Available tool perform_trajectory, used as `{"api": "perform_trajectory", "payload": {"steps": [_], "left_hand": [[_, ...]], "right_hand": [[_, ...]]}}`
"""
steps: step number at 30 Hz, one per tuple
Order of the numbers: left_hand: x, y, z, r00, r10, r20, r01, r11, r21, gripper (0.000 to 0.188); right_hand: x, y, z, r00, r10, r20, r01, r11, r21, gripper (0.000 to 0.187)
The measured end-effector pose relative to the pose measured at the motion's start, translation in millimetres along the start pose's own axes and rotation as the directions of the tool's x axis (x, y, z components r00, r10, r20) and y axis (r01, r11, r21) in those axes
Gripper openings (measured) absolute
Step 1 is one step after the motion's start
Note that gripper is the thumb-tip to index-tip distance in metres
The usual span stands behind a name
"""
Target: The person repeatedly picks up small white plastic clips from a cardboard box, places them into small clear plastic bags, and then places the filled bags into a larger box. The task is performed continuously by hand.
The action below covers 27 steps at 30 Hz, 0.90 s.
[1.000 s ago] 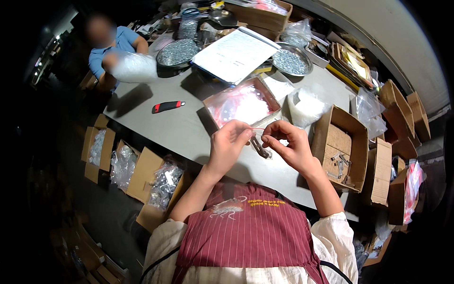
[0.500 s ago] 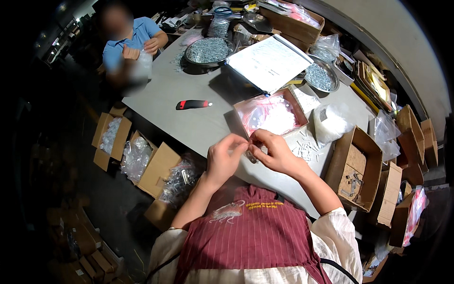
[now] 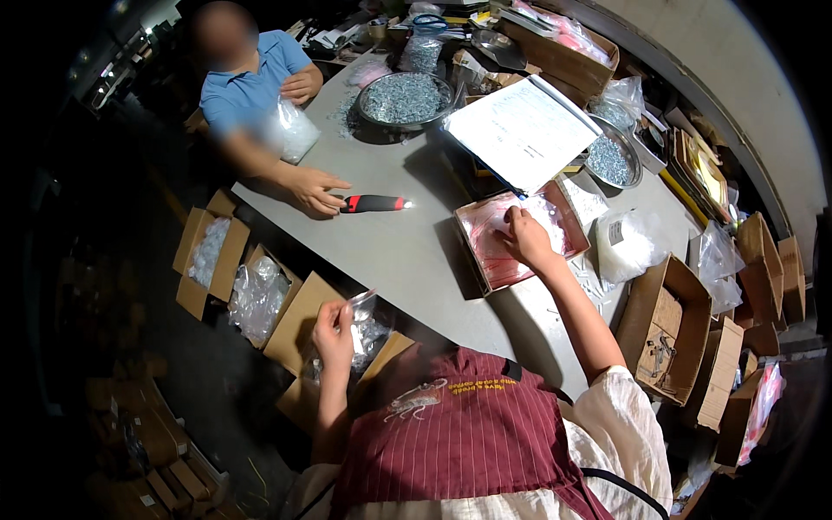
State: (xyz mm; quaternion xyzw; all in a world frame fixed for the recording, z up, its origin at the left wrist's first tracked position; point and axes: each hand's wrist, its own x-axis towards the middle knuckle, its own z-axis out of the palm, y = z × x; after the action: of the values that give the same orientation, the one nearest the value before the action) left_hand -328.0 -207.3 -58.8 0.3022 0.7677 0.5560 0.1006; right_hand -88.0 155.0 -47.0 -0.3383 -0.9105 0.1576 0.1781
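Pinching glossy clear plastic bag (image 3: 364, 299): left hand (image 3: 333, 333).

Own hands (image 3: 333, 334): two. Pinched clear bag (image 3: 363, 298): one. Red-lined box (image 3: 470, 252): one. Cutter (image 3: 374, 204): one. Clipboard (image 3: 524, 130): one. Metal bowls (image 3: 407, 128): two. Carton tools (image 3: 660, 355): maybe five, tiny.

The head view looked steeply down from the wearer's head, through the left of two side-by-side fisheye lenses, facing forward across the flat grey tabletop (image 3: 407, 247). Nearest to it, the maroon pinstriped cloth apron (image 3: 459, 425) filled the lower middle; the bare left hand (image 3: 334, 334) and bare right hand (image 3: 527, 238) lay farther out. A co-worker in a blue short-sleeved shirt (image 3: 260, 82) appeared beyond, upper left. The pale flat wall (image 3: 754, 87) bowed along the upper right.
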Motion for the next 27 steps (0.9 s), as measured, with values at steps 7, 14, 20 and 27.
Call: {"api": "perform_trajectory", "payload": {"steps": [7, 14, 20, 27], "left_hand": [[-15, -24, -8, 0.994, -0.098, 0.036, 0.094, 0.99, 0.104, 0.016], [0, 62, 88, 0.919, 0.01, 0.394, 0.134, 0.931, -0.338, 0.041], [-9, 142, 144, 0.544, -0.107, 0.832, 0.751, 0.505, -0.426, 0.032], [-32, 112, 156, 0.657, -0.173, 0.733, 0.488, 0.839, -0.239, 0.019]], "right_hand": [[3, 17, -25, 0.972, 0.199, 0.125, -0.227, 0.931, 0.286, 0.019], [-54, -43, -76, 0.933, 0.294, 0.209, -0.27, 0.187, 0.945, 0.023], [-131, -77, -78, 0.898, 0.323, 0.299, -0.297, -0.058, 0.953, 0.019], [-207, 26, -84, 0.881, 0.446, -0.161, -0.452, 0.892, -0.006, 0.024]]}}
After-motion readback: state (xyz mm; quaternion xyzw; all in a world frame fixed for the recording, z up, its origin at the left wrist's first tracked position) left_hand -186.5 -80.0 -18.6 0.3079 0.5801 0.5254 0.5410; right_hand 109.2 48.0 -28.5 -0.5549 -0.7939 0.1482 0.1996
